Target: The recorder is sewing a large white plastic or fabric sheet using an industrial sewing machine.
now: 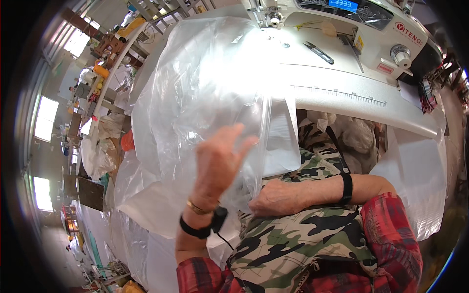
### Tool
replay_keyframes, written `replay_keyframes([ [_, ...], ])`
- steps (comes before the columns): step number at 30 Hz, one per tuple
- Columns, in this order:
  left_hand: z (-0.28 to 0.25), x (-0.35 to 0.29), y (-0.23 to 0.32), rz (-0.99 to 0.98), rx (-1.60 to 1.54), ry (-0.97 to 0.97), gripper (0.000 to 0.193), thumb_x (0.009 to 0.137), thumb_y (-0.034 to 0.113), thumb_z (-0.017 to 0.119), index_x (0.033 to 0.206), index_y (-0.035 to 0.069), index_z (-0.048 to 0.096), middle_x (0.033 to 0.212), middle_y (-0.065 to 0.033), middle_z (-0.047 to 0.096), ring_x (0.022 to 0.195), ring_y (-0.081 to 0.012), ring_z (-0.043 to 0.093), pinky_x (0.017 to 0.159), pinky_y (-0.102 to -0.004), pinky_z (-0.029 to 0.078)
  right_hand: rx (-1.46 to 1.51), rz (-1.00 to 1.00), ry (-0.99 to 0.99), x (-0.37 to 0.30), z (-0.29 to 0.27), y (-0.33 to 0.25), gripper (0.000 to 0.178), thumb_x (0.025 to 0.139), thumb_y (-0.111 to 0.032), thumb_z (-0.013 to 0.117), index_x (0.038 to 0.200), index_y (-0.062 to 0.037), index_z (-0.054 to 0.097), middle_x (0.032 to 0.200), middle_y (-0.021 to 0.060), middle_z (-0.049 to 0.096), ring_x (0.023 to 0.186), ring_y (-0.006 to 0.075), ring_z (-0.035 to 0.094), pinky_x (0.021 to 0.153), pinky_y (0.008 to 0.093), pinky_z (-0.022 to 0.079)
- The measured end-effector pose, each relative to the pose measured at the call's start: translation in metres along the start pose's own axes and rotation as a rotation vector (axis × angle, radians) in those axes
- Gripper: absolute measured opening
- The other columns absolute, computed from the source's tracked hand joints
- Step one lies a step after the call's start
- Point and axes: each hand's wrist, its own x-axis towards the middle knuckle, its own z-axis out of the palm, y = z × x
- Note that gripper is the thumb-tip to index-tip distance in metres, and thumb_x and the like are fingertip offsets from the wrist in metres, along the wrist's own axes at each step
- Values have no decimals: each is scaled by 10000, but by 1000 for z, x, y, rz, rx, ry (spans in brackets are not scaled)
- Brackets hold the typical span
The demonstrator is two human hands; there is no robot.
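Note:
A large clear plastic sheet (pixel 171 93) covers the left part of the sewing table and hangs over its front edge toward my lap. Over it is my left hand (pixel 220 156), somewhat blurred, its fingers apart and nothing in them. My right hand (pixel 277 198) is closed at the sheet's lower right edge, close to my lap, gripping the plastic there. A folded strip of the sheet runs from that hand up toward the sewing machine (pixel 378 36). Its needle area (pixel 273 19) stands at the sheet's far right corner under a bright lamp.
Thread snips (pixel 320 52) and a slim dark metal tool (pixel 352 52) lie on the machine bed (pixel 342 78). Crumpled plastic (pixel 359 134) sits below the table edge, and white sheeting (pixel 415 171) hangs at the right. A cluttered shelf (pixel 115 73) stands at the left.

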Motion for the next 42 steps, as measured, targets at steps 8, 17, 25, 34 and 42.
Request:
replay_keyframes([
  [8, 51, -41, 11, -475, -527, -180, 477, 853, 75, 738, 1279, -46, 561, 719, -5, 606, 578, -28, 455, 522, -209, 394, 21, -11, 25, -2, -1, -8, 254, 910, -248, 581, 828, -7, 588, 645, 188, 600, 668, 399, 631, 596, 486, 477],
  [17, 59, -61, 15, -570, -862, -74, 107, 952, 48, 615, 1040, -11, 599, 684, 33, 564, 605, -34, 487, 563, -188, 396, -45, 427, 1127, -69, -17, 29, 356, 830, -171, 743, 1115, -26, 585, 851, 105, 603, 726, 229, 614, 668, 335, 512],
  [25, 27, -42, 21, -446, -755, -33, 65, 942, 47, 632, 907, -6, 619, 679, 38, 562, 600, -23, 474, 540, -189, 379, 273, 808, 830, -74, 27, 69, 284, 847, -201, 640, 1004, 26, 574, 870, 207, 633, 812, 349, 631, 754, 429, 505],
  [34, 33, -38, 21, -418, -770, -211, 62, 935, 39, 631, 884, 4, 621, 676, 39, 571, 593, -21, 496, 543, -179, 393, 432, 302, 551, -51, 26, 2, 216, 856, -218, 608, 901, -44, 727, 799, 163, 690, 734, 369, 658, 698, 440, 512],
  [42, 44, -55, 7, -446, -725, -180, 83, 941, 54, 619, 875, 5, 613, 697, 30, 585, 613, -30, 512, 563, -192, 413, -136, 305, 550, -57, 6, -9, 254, 879, -238, 638, 978, -20, 554, 647, 146, 619, 634, 321, 648, 598, 424, 494],
])
